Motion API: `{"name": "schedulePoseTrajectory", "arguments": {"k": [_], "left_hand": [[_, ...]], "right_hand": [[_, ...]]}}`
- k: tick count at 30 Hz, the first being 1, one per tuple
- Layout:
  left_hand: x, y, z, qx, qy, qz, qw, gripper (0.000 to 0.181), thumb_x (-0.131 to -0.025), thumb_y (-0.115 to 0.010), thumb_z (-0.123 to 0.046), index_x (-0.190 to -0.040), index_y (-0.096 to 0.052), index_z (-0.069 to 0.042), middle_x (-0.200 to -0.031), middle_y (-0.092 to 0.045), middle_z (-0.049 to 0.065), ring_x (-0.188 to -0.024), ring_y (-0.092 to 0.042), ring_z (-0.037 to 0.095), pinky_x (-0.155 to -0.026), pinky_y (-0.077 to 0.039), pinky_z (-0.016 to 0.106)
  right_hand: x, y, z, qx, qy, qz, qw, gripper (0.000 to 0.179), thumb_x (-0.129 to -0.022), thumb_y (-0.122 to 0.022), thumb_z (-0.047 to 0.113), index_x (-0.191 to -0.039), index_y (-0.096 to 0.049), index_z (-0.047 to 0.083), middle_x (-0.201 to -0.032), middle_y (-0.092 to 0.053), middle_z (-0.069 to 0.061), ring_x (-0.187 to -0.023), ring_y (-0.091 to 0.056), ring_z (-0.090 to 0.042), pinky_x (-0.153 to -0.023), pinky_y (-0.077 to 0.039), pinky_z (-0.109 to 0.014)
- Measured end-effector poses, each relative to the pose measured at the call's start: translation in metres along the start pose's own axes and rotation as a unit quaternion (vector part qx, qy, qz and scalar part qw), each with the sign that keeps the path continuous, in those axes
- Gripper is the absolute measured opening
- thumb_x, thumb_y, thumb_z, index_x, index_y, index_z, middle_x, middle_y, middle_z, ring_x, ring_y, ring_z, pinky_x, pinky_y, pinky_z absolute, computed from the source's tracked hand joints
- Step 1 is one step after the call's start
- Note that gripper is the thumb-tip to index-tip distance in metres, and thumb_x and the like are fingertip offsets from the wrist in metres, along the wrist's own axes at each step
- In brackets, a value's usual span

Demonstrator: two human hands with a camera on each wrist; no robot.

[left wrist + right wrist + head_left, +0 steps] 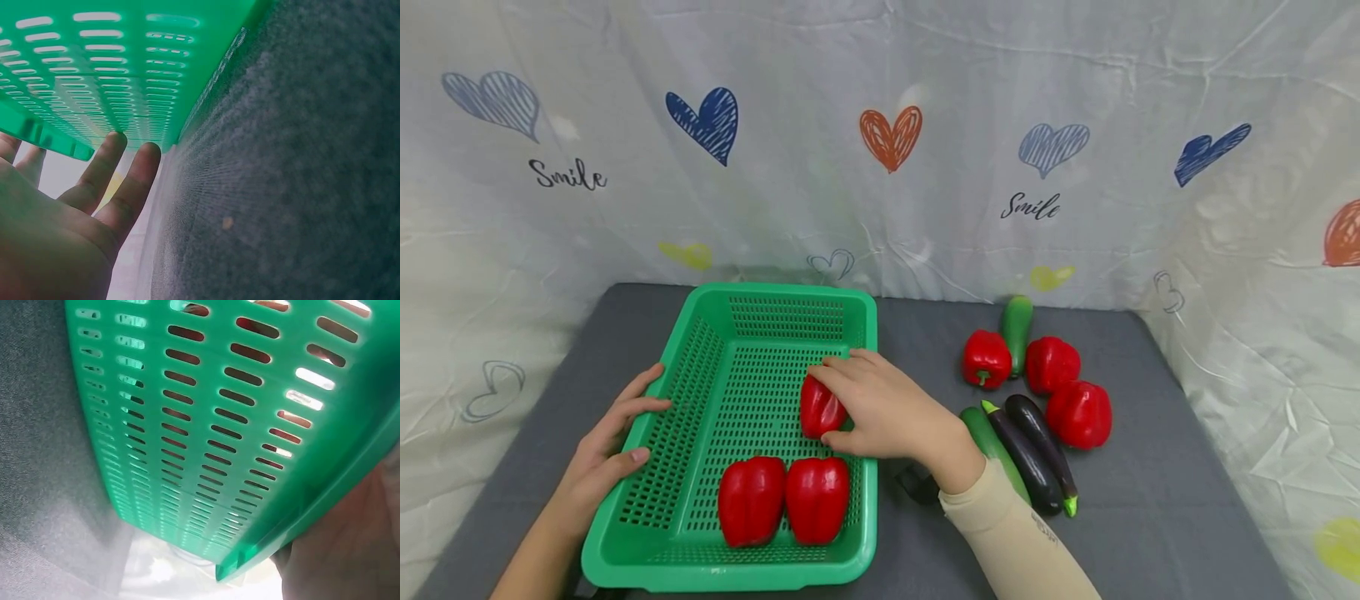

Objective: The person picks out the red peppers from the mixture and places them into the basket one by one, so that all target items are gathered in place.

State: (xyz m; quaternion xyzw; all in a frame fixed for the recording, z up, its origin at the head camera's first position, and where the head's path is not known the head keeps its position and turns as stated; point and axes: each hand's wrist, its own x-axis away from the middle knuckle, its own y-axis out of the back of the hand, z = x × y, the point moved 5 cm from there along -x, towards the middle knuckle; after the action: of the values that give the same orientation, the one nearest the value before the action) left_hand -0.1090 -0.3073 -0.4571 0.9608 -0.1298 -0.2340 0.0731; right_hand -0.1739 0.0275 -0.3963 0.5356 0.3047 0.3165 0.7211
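A green plastic basket [868, 550] with slotted walls stands on the grey table. In the head view my left hand [613, 437] rests on its left rim, thumb and fingertips over the edge. Two fairly straight fingers [139, 178] of that hand lie along the outer wall in the left wrist view. My right hand [891, 408] reaches over the right rim and grips a red bell pepper [818, 410], partly hidden under the fingers. Nearer me in the basket, a left bell pepper [751, 502] and a right bell pepper [817, 500] sit side by side.
Right of the basket lie two dark eggplants [1030, 454] and a green cucumber-like vegetable [996, 450], partly behind my right forearm. Farther back are three red bell peppers [1052, 365] and another green one of the elongated vegetables [1017, 325]. A white printed curtain [820, 200] borders the table.
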Motion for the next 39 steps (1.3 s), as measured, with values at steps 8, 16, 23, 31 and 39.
{"name": "schedulePoseTrajectory", "arguments": {"k": [8,16,23,31,39], "left_hand": [[-0.0006,-0.0005,0.0004,0.001,-0.007,0.002,1.0000,0.055,-0.091,-0.041,0.022,-0.145,-0.051,0.016,-0.178,-0.024,0.020,-0.167,-0.016,0.022,-0.121,-0.020,0.022],[0.0008,0.0000,0.0028,0.007,-0.014,0.001,0.9999,0.057,-0.090,-0.041,0.023,-0.145,-0.051,0.016,-0.178,-0.025,0.019,-0.166,-0.016,0.022,-0.121,-0.020,0.022],[0.0005,-0.0001,0.0022,0.009,-0.020,0.002,0.9998,0.057,-0.089,-0.041,0.023,-0.145,-0.050,0.016,-0.178,-0.025,0.019,-0.166,-0.017,0.023,-0.121,-0.020,0.022],[-0.0017,-0.0006,0.0009,0.011,-0.027,0.005,0.9996,0.057,-0.089,-0.040,0.023,-0.145,-0.050,0.017,-0.178,-0.025,0.020,-0.166,-0.017,0.023,-0.121,-0.019,0.022],[-0.0004,0.0001,0.0022,0.014,-0.019,0.006,0.9997,0.056,-0.091,-0.041,0.023,-0.145,-0.050,0.017,-0.179,-0.024,0.019,-0.166,-0.016,0.022,-0.121,-0.019,0.022]], "right_hand": [[-0.0018,-0.0044,-0.0018,0.001,-0.013,0.010,0.9999,0.079,-0.090,-0.084,0.038,-0.158,-0.056,0.010,-0.155,-0.061,-0.005,-0.146,-0.053,-0.022,-0.129,-0.026,-0.043],[-0.0023,-0.0055,-0.0003,-0.002,-0.021,0.014,0.9997,0.078,-0.090,-0.086,0.039,-0.158,-0.057,0.012,-0.154,-0.062,-0.004,-0.144,-0.054,-0.022,-0.129,-0.024,-0.045],[-0.0029,-0.0076,0.0005,-0.002,-0.031,0.019,0.9993,0.079,-0.089,-0.088,0.042,-0.157,-0.058,0.014,-0.154,-0.062,-0.004,-0.143,-0.055,-0.024,-0.129,-0.023,-0.046],[-0.0039,-0.0085,0.0017,0.008,-0.029,0.020,0.9993,0.079,-0.086,-0.090,0.044,-0.154,-0.062,0.015,-0.149,-0.065,-0.001,-0.136,-0.059,-0.022,-0.127,-0.026,-0.046],[-0.0039,-0.0092,0.0033,0.016,-0.026,0.022,0.9993,0.080,-0.085,-0.090,0.044,-0.154,-0.062,0.017,-0.147,-0.066,-0.001,-0.134,-0.060,-0.022,-0.125,-0.028,-0.044]]}}
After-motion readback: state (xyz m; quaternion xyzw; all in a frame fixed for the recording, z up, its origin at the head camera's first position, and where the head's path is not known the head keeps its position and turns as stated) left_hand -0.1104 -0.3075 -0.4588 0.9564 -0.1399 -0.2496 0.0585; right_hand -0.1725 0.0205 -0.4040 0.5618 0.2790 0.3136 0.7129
